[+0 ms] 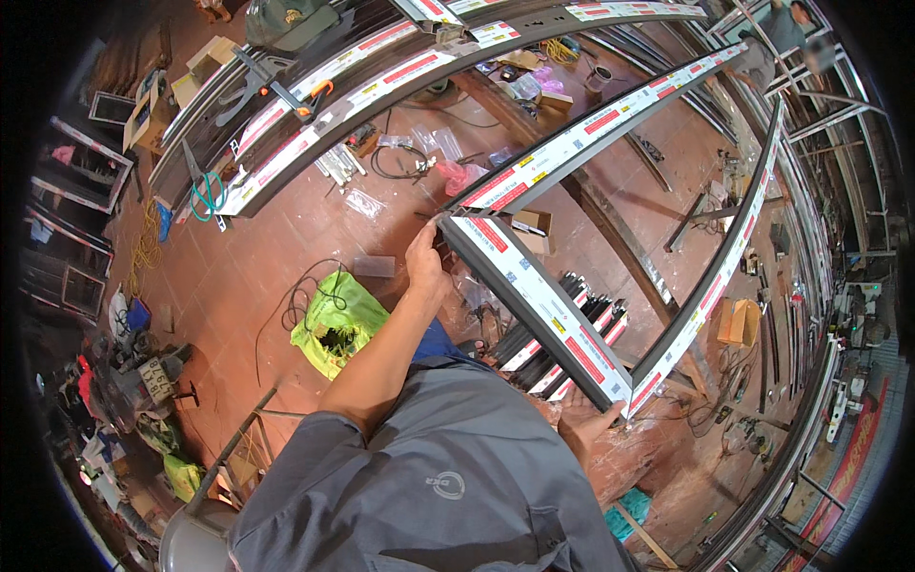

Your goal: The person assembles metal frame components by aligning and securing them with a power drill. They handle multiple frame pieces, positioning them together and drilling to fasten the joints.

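In front of me is a large dark metal frame [539,297], covered with white and red protective film. Its long sides run away toward the upper right. My left hand [427,265] grips the near left corner, where a thin gap shows between the two joined bars. At the near right corner, my right hand [588,431] holds the frame from below; some of its fingers are hidden. Under the frame lies a bundle of dark bars [562,334] with similar film.
Long filmed bars [410,71] with a clamp [286,95] and teal-handled scissors [206,191] lie at the upper left. A yellow-green bag [338,324] sits on the tiled floor. A wooden beam [624,243] passes beneath the frame. Another person [783,29] is at the far right.
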`<state>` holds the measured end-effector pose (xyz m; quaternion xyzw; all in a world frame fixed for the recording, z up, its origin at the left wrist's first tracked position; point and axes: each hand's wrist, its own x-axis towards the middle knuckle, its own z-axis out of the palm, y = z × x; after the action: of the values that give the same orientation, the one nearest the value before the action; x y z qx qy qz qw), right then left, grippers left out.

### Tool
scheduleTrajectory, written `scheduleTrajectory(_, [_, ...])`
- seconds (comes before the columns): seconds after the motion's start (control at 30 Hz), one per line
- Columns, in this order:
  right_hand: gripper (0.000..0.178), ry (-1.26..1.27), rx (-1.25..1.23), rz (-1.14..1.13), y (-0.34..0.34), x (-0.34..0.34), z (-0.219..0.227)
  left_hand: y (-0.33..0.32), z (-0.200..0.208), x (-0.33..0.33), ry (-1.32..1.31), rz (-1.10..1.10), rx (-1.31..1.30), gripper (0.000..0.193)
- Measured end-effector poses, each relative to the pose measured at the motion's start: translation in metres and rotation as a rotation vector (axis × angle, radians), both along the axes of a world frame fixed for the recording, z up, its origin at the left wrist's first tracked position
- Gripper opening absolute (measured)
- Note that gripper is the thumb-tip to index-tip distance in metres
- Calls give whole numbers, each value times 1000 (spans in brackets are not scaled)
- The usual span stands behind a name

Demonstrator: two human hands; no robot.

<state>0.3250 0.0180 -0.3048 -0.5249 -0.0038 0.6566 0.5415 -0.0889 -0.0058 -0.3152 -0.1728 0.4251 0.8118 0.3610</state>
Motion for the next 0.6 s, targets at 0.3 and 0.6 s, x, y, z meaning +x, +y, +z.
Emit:
scheduleTrajectory(0.3, [53, -751, 205, 1015, 17, -6, 97, 6, 4, -2, 120, 75, -70, 29])
scheduleTrajectory(0.6, [77, -790, 508, 1072, 177, -256, 93, 32, 8, 9, 245, 99, -22, 51])
